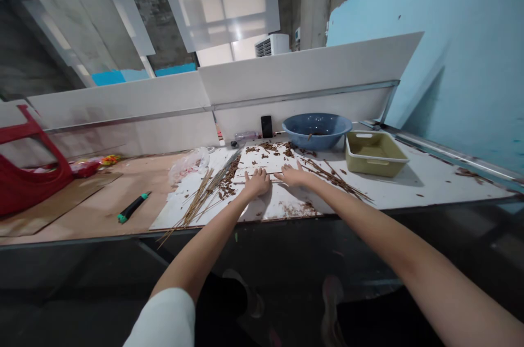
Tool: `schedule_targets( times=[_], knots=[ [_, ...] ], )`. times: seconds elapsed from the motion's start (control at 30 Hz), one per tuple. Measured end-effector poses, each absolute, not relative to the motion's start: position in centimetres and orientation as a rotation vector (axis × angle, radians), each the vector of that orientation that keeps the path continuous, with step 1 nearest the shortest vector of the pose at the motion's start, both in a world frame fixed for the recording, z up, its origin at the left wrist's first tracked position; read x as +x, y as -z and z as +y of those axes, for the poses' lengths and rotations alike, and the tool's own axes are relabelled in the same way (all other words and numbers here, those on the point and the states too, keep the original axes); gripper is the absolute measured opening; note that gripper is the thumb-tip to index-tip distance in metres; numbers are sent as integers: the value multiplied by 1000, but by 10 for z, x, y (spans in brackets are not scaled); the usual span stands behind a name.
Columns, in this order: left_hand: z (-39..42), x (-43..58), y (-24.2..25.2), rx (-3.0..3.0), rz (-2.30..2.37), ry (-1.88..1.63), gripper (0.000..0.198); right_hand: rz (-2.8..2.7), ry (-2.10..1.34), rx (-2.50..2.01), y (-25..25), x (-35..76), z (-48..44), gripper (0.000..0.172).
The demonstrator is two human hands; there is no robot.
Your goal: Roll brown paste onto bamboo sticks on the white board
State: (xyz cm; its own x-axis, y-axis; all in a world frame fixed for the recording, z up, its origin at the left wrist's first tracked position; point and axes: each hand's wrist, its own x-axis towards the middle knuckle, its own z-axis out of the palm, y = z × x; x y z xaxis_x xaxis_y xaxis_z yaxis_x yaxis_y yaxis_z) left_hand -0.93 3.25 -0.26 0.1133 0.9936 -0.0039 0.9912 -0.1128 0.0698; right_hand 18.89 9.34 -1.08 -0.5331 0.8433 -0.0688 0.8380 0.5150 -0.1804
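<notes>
My left hand [257, 183] lies palm down on a white board [262, 206], its fingers stretched out and apart. Just to its right, my right hand [293, 175] rests the same way with spread fingers. A thin brown stick [277, 181] runs crosswise near both hands, touching the fingers or passing under them; what lies beneath the palms is hidden. Brown curled bark-like pieces [227, 183] are scattered beyond and left of the hands. One bundle of thin sticks [199, 193] lies to the left, and more thin sticks [341, 179] lie to the right.
At the back stand a blue basin [317, 142], a dark phone [266, 126] and a clear bottle [244, 135]. An olive tub [372, 166] is at right. Leftward are a plastic bag [190, 163], a green-black tool [133, 208] and a red stool [53, 169].
</notes>
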Motion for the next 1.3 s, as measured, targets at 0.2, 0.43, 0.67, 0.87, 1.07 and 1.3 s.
schedule_targets(
  times=[0.2, 0.43, 0.67, 0.87, 1.07, 1.3],
  knots=[
    [26, -8, 11, 2365, 2111, -127, 63, -2713, -218, -1465, 22, 196, 85, 82],
    [21, -15, 9, 2387, 2069, -53, 61, -2685, -284, -1510, 26, 196, 82, 87],
    [16, -11, 9, 2317, 2133, -169, 67, -2646, -203, -1557, 20, 196, 71, 93],
    [8, -19, 16, 2373, 2107, -95, 66, -2718, -208, -1439, 24, 207, 62, 84],
    [23, -6, 6, 2248, 2199, -176, 68, -2635, -285, -1622, 3, 192, 71, 87],
    [7, -26, 18, 2409, 2096, -80, 62, -2709, -220, -1491, 26, 208, 57, 88]
  ],
)
